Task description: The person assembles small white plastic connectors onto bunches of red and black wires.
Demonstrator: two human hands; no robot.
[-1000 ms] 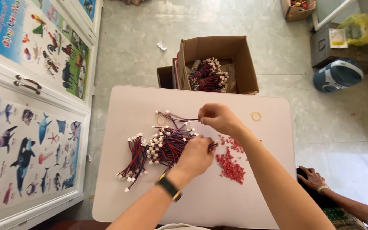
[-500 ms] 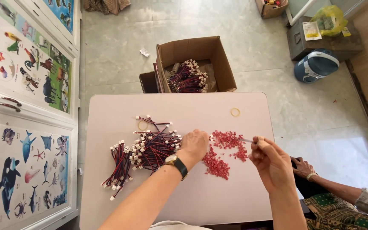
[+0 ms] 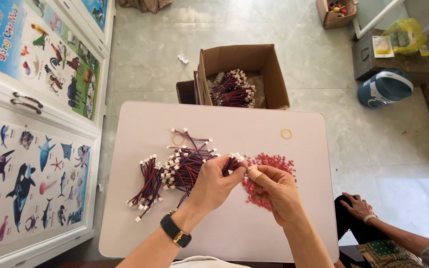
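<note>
Both hands, left hand and right hand, pinch one wire bundle, seemingly below the brown carton

Head view, steeply down, table near

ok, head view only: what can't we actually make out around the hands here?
- What the right hand pinches at its fingertips: too small to tell.
- How many wires the left hand grips: its fingers cover the bundle of red and black wires.
- Single pieces in the red pile: too small, partly behind the right hand.
- Bottom of the cardboard box: hidden by wire bundles.
- The seated person: cut off by the frame edge.
</note>
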